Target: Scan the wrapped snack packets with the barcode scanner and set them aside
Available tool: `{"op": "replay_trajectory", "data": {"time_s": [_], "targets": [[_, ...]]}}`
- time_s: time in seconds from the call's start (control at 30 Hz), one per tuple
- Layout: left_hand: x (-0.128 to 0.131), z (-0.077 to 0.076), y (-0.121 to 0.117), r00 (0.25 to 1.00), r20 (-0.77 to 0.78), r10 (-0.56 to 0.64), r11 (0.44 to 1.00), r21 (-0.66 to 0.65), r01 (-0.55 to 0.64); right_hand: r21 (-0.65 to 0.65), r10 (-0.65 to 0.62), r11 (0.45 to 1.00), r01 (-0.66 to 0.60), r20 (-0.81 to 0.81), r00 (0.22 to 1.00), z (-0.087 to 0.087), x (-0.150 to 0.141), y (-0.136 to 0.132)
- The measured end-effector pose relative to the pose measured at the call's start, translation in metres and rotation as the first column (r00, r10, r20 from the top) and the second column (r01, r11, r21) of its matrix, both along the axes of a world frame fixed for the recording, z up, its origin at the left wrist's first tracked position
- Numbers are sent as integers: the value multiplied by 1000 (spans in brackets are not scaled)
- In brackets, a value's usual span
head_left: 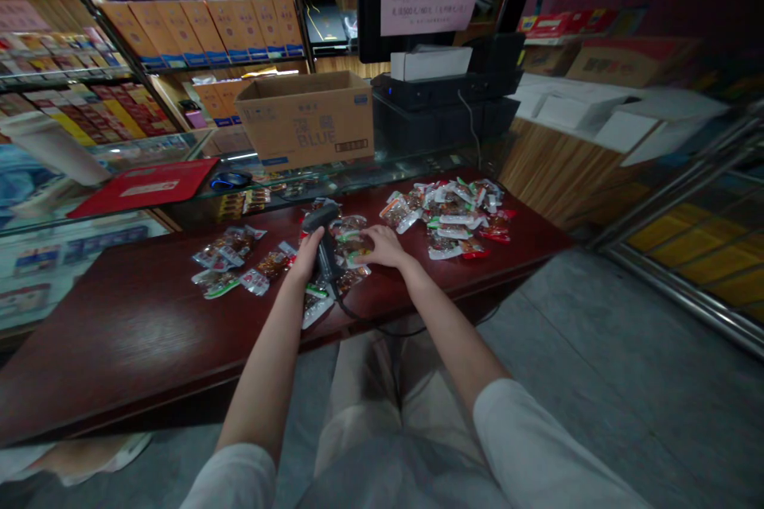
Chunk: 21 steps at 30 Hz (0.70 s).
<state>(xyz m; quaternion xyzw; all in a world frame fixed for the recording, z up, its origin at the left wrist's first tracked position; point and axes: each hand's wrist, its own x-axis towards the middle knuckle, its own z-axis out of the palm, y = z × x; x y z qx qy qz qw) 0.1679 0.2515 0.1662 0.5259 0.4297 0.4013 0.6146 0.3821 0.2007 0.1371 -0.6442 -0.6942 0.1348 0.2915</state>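
Note:
My left hand (pixel 308 253) is wrapped round the handle of a dark barcode scanner (pixel 321 227), held upright over the dark red table (pixel 131 326); its black cable (pixel 358 316) trails toward the table's front edge. My right hand (pixel 385 246) lies palm down, fingers together, on a small snack packet (pixel 353 253) in the middle heap. More clear packets (pixel 230 258) lie to the left of the scanner. A larger pile of packets (pixel 450 215) sits to the right, beyond my right hand.
A cardboard box (pixel 307 118) stands on the glass counter (pixel 179 151) behind the table, beside a red mat (pixel 146 184) and a blue mouse (pixel 230 180). A black register with a printer (pixel 447 79) is at the back. Shelves of boxed goods (pixel 179 24) fill the left wall.

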Motion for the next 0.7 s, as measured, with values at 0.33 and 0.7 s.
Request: {"op": "replay_trajectory", "data": {"time_s": [0.33,0.7], "targets": [[2,5,-6,1000,1,21,1000,20,-21,97,-93,972,213,-678,729,-15,13,9],[6,19,-19,998,48,35,997,65,-38,-48,-75,984,174,-985,154,5,29,-2]]}}
